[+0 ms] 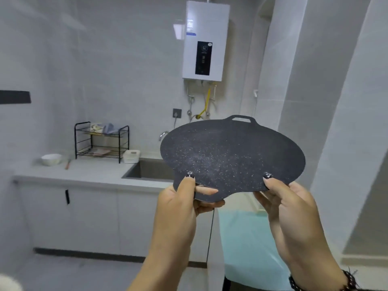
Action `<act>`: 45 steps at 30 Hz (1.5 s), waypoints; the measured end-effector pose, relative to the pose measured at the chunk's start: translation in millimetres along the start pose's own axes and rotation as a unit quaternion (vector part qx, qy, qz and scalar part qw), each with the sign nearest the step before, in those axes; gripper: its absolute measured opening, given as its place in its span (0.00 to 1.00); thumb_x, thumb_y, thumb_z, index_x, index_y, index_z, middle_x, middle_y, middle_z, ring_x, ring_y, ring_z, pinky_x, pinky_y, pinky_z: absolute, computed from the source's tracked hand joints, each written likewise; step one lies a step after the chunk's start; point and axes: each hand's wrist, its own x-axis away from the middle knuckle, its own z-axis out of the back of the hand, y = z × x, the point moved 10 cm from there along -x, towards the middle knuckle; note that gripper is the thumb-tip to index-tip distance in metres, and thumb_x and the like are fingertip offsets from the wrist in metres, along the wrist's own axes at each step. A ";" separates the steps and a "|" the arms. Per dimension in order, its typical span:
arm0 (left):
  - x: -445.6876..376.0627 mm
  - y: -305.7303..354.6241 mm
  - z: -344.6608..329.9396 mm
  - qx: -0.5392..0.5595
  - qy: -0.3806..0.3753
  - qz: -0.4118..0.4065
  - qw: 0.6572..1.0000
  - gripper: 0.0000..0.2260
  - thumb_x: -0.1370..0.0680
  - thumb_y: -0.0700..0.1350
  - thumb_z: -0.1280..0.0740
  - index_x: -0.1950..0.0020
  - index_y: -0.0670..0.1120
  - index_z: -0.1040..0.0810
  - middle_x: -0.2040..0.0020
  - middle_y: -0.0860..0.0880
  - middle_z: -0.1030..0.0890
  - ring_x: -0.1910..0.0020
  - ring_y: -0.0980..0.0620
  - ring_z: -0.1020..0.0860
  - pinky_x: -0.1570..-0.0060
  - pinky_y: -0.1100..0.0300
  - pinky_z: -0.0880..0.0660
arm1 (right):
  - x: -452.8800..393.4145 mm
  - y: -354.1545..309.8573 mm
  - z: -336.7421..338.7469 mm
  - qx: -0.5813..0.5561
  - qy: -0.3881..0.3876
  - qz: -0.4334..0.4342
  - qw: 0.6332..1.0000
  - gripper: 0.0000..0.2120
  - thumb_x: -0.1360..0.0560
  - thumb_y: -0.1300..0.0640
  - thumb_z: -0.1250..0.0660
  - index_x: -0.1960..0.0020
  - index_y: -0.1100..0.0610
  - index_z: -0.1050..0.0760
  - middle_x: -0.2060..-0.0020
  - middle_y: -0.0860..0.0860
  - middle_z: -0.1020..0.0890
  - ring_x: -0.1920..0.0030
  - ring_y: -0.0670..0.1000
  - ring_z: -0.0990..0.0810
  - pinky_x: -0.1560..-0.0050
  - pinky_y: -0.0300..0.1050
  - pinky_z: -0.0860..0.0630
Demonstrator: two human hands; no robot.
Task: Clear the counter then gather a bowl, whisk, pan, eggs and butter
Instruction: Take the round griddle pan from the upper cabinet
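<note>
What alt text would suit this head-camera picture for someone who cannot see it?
Two hands, left and right, hold a flat, dark speckled pan by its near edge, thumbs on top. Behind it a grey counter carries a white bowl, a black rack and a sink, under a wall-hung heater.

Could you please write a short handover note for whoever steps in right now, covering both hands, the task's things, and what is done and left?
Left hand and right hand both grip the near edge of the flat speckled pan, thumbs on top, holding it in the air in front of the sink.
A white bowl already sits on the counter, left of the wire rack.
Done: pan picked up; bowl out.
Left: set the pan down on the counter, then fetch whisk, eggs and butter; none are visible here.
</note>
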 end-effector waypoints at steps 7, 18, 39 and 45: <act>-64.3 -16.3 89.0 -0.064 0.104 0.004 0.993 0.22 0.18 0.42 0.45 0.65 0.36 0.18 0.68 0.43 0.17 0.69 0.49 0.18 0.61 0.57 0.24 | -55.1 94.2 -84.4 -0.017 -0.073 -0.079 0.994 0.08 0.22 0.65 0.39 0.53 0.59 0.22 0.59 0.51 0.16 0.57 0.49 0.20 0.46 0.48 0.25; -240.4 -55.9 190.6 -0.127 0.238 0.017 0.963 0.20 0.17 0.42 0.46 0.58 0.35 0.19 0.63 0.44 0.15 0.67 0.49 0.17 0.59 0.56 0.23 | -210.6 257.2 -205.7 -0.010 -0.149 -0.169 0.974 0.01 0.23 0.62 0.36 0.52 0.59 0.28 0.56 0.56 0.24 0.54 0.53 0.23 0.44 0.55 0.23; -446.8 -60.9 508.3 -0.123 0.349 0.073 0.926 0.17 0.17 0.43 0.46 0.51 0.37 0.20 0.58 0.41 0.14 0.67 0.52 0.17 0.61 0.58 0.24 | -283.9 486.0 -523.6 0.000 -0.240 -0.286 0.928 0.08 0.23 0.65 0.38 0.52 0.55 0.22 0.55 0.47 0.15 0.54 0.47 0.19 0.44 0.50 0.26; -495.9 -70.8 604.6 -0.133 0.341 0.125 0.922 0.16 0.17 0.44 0.46 0.47 0.38 0.21 0.60 0.42 0.14 0.67 0.54 0.17 0.63 0.61 0.24 | -279.9 547.0 -595.9 0.006 -0.225 -0.308 0.925 0.11 0.23 0.64 0.39 0.47 0.54 0.21 0.51 0.47 0.15 0.47 0.48 0.19 0.46 0.47 0.25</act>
